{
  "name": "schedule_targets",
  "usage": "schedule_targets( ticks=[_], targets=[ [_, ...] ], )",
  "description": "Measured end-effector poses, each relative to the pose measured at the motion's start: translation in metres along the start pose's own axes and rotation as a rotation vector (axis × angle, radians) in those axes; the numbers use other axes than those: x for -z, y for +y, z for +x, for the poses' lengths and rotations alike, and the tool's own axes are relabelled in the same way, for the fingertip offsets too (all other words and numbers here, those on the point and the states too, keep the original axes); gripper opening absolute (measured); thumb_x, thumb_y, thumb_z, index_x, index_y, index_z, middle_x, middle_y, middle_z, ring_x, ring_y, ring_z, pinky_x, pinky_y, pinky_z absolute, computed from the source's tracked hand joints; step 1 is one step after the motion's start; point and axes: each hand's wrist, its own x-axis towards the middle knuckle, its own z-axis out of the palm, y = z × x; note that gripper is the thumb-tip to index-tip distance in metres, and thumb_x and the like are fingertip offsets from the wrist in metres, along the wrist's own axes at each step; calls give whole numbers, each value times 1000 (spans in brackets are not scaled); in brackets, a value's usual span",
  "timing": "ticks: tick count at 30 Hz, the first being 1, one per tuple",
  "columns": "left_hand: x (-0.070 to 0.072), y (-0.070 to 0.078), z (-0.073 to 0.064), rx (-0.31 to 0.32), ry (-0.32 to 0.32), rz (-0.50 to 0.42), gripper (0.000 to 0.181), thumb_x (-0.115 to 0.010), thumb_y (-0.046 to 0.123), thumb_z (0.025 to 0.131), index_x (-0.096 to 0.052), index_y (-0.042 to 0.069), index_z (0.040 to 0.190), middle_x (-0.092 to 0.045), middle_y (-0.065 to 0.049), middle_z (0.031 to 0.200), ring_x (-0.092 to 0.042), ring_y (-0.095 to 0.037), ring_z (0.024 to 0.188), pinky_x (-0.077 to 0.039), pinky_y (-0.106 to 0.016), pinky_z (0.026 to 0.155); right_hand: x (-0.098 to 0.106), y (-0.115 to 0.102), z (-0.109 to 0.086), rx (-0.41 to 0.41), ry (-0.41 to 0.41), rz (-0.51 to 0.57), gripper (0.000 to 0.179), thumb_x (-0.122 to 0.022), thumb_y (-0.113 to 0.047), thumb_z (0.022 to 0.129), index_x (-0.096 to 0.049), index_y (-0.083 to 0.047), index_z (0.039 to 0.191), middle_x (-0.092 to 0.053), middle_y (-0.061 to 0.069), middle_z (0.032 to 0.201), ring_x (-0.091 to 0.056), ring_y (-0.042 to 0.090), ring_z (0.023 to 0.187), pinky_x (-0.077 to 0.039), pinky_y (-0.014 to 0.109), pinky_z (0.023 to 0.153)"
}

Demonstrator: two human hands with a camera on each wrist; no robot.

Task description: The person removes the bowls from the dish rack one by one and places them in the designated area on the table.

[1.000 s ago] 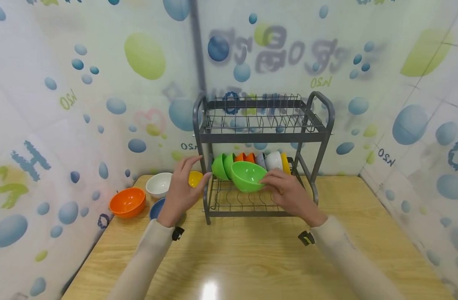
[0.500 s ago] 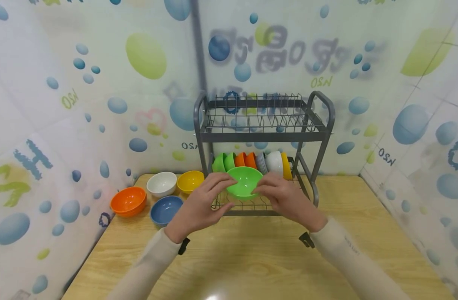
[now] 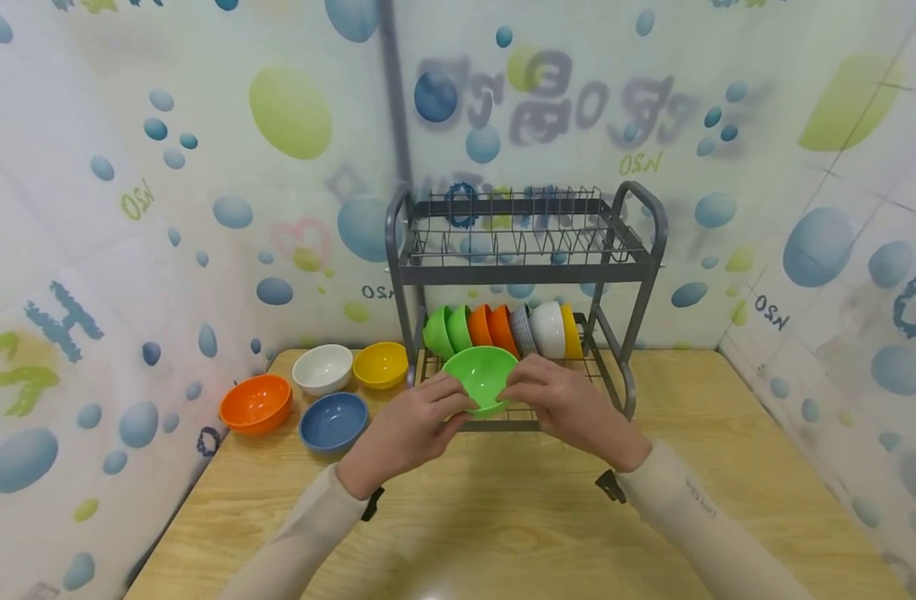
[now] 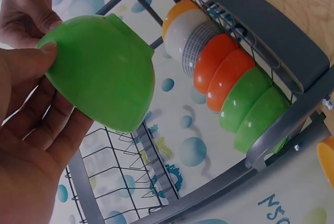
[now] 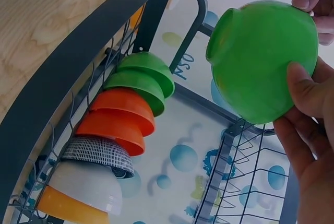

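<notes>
A green bowl (image 3: 478, 375) is held up in front of the dish rack (image 3: 528, 275), its opening tilted toward the head camera. My left hand (image 3: 407, 427) pinches its left rim, thumb on the outside in the left wrist view. The right hand (image 3: 570, 407) grips the opposite side, with its thumb pressed on the outer wall in the right wrist view. Behind it, on the rack's lower tier, bowls stand on edge in a row: two green bowls (image 4: 261, 112), two orange bowls (image 5: 117, 119), a patterned bowl (image 5: 99, 153), a white bowl (image 3: 548, 329) and a yellow bowl (image 3: 572, 332).
On the wooden table (image 3: 503, 517) left of the rack sit an orange bowl (image 3: 256, 404), a white bowl (image 3: 322, 369), a blue bowl (image 3: 333, 422) and a yellow bowl (image 3: 381, 365). The upper rack tier has wire dividers (image 3: 518, 237). Patterned walls close in the back and sides.
My left hand has come right, from beside the rack to the green bowl's rim, and now pinches it. The bowl, in my right hand throughout, has moved slightly down and nearer.
</notes>
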Motion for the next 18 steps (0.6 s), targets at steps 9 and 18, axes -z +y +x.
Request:
schedule_targets(
  ticks=[9, 18],
  targets=[
    [1, -1, -1, 34, 13, -33, 26, -81, 2, 86, -72, 8, 109, -71, -4, 113, -67, -19, 110, -59, -31, 97, -2, -1, 3, -23, 24, 50, 27, -75, 7, 87, -77, -11, 108, -68, 3, 114, -62, 17, 107, -59, 26, 90],
    [5, -5, -6, 62, 38, -1, 25, -81, 1, 85, -72, 9, 107, -71, -3, 111, -66, -19, 107, -59, -35, 98, 1, 6, -1, -135, 48, 108, 35, -80, -10, 89, -72, -11, 123, -64, 9, 134, -58, 22, 124, -52, 27, 103]
  ],
)
